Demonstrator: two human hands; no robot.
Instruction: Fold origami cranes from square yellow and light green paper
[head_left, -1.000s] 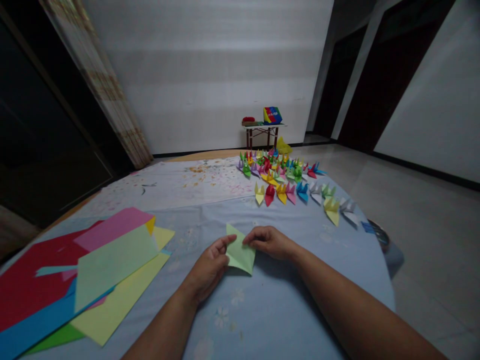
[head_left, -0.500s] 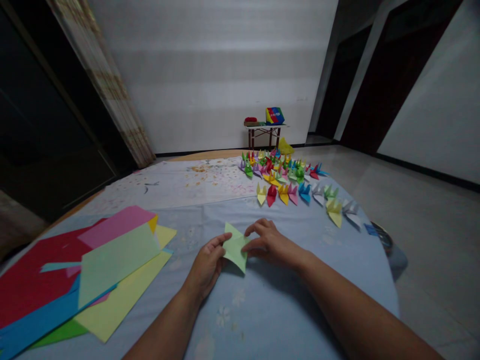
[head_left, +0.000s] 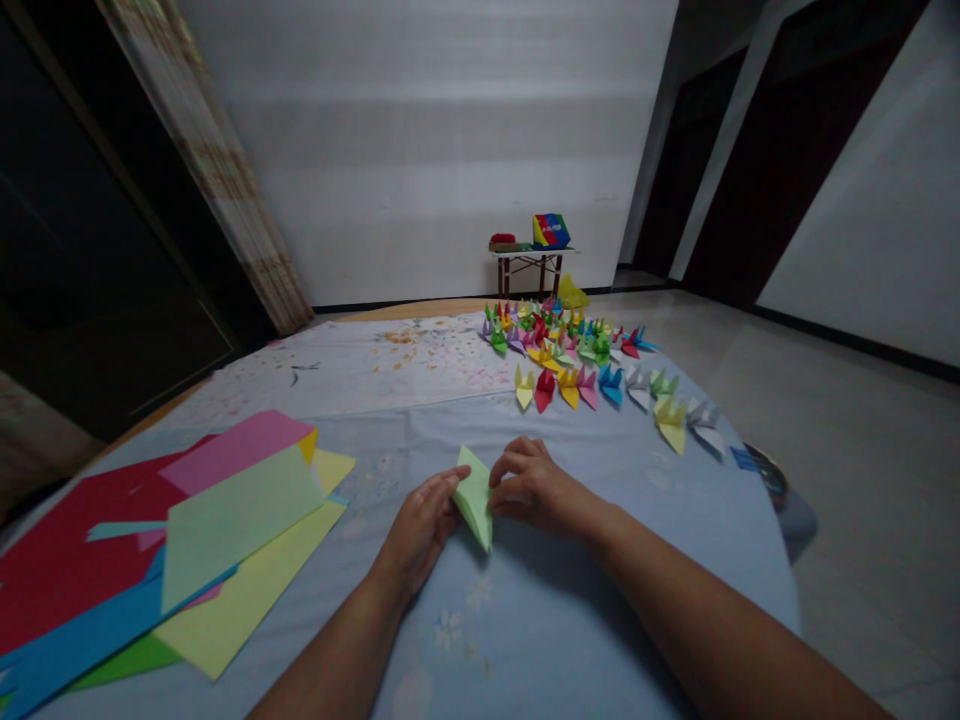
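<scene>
Between my hands, just above the blue cloth, is a light green sheet of origami paper (head_left: 475, 500), folded into a narrow pointed shape with one tip towards me. My left hand (head_left: 426, 520) grips its left edge, the thumb on top and the fingers partly tucked beneath. On the right edge, my right hand (head_left: 529, 485) pinches the paper with thumb and index finger. Beyond my hands stand folded paper cranes (head_left: 544, 390) in many colours, a front row and a denser cluster behind it.
A loose stack of coloured paper (head_left: 240, 515) lies on the left of the round table. The patterned tablecloth (head_left: 450, 640) covers the top. Past the far edge stands a small side table (head_left: 534, 252) with a colourful box (head_left: 551, 231) on it.
The green paper has gone from a wider, spread shape to a narrower folded one as its sides were drawn together. Both hands keep their hold.
</scene>
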